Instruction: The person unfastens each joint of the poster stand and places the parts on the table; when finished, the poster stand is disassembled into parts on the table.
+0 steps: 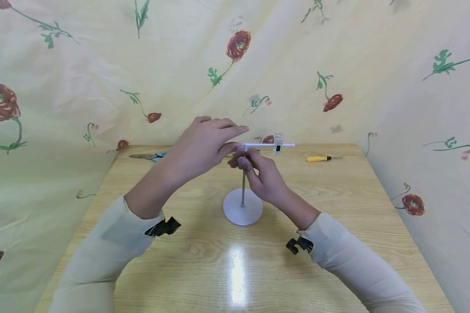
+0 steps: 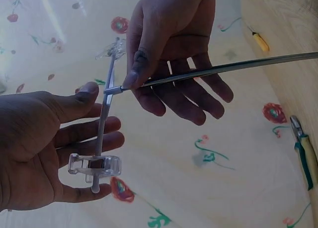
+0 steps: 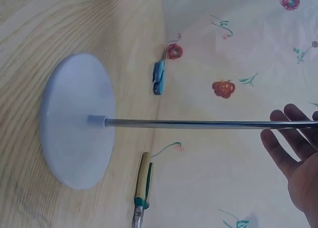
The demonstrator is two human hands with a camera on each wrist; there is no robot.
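Observation:
A slim metal rod [image 1: 243,187] rises upright from a round white base [image 1: 243,215] on the table. Across its top runs a thin white crossbar [image 1: 260,144], with a clear plastic clip [image 1: 278,141] near its right end. Another clear clip [image 2: 94,166] sits near the other end in the left wrist view. My right hand [image 1: 266,176] pinches the rod just under the crossbar's joint between thumb and forefinger, other fingers spread behind it. My left hand [image 1: 203,145] reaches the crossbar with fingers extended; its thumb tip is close beside the joint and its fingers lie behind the bar.
Toward the table's back edge lie blue-handled pliers [image 1: 159,155] on the left and a yellow screwdriver [image 1: 318,159] on the right. Pliers with green and yellow handles [image 3: 143,181] lie behind the stand. A flowered cloth [image 1: 188,65] hangs around the table.

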